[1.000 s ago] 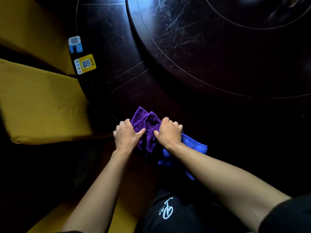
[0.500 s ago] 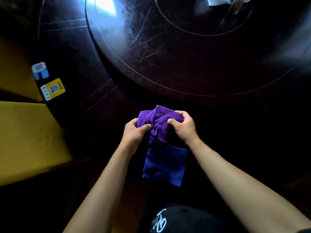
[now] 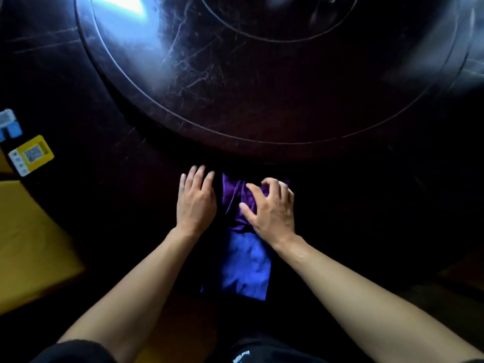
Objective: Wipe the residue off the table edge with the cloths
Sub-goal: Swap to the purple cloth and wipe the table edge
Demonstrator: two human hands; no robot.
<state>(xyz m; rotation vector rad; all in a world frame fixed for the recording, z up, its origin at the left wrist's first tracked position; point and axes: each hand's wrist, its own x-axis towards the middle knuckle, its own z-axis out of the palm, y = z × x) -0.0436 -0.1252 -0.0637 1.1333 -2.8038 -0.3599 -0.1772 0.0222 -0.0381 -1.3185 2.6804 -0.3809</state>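
Note:
A purple cloth [image 3: 233, 200] lies on the dark round table [image 3: 104, 163] near its front edge. Joined below it, a blue cloth [image 3: 246, 265] hangs over the edge toward me. My right hand [image 3: 269, 208] rests on the purple cloth with fingers spread and slightly curled, pressing it down. My left hand [image 3: 196, 197] lies flat on the bare table just left of the cloth, fingers apart, holding nothing. I can make out no residue on the dark wood.
A raised scratched turntable [image 3: 235, 82] fills the table's middle behind the cloths. A yellow QR-code card [image 3: 31, 155] and a blue-white tag [image 3: 9, 124] sit at the table's left rim. A yellow seat cushion [image 3: 28, 244] stands at the left.
Both hands have let go of the bunched purple cloth. It now lies flatter, my right hand pressing on it, my left hand flat beside it. The view has shifted left.

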